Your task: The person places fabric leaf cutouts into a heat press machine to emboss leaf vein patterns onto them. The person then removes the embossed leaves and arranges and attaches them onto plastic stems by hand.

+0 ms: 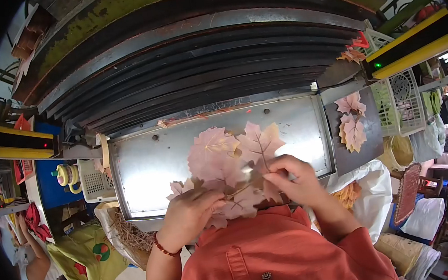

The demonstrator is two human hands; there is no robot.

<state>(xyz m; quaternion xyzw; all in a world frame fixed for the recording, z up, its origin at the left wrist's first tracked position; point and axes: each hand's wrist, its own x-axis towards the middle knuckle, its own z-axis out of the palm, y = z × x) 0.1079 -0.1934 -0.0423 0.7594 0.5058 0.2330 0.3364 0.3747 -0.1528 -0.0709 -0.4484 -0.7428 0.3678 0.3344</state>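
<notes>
In front of my chest is a spray of pinkish artificial maple leaves (211, 152), held over the front edge of a metal tray (145, 164). My left hand (190, 213) is closed around the stem at the lower left of the bunch, with some leaves spreading past its fingers. At the right side, my right hand (295, 179) pinches thumb to fingertips near the base of a leaf (261, 144) with yellowish edges. A thin brown stem (237, 191) runs between the two hands. Exactly what the right fingertips grip is partly hidden by the leaves.
Dark ribbed machinery (201, 72) rises behind the tray. Yellow-edged sensor bars (16, 141) flank it. More maple leaves (351, 130) lie on a dark board (373, 150) at right, beside a pale green crate (401, 101). A yellow spray bottle (65, 175) stands left; another person's arm (36, 247) shows.
</notes>
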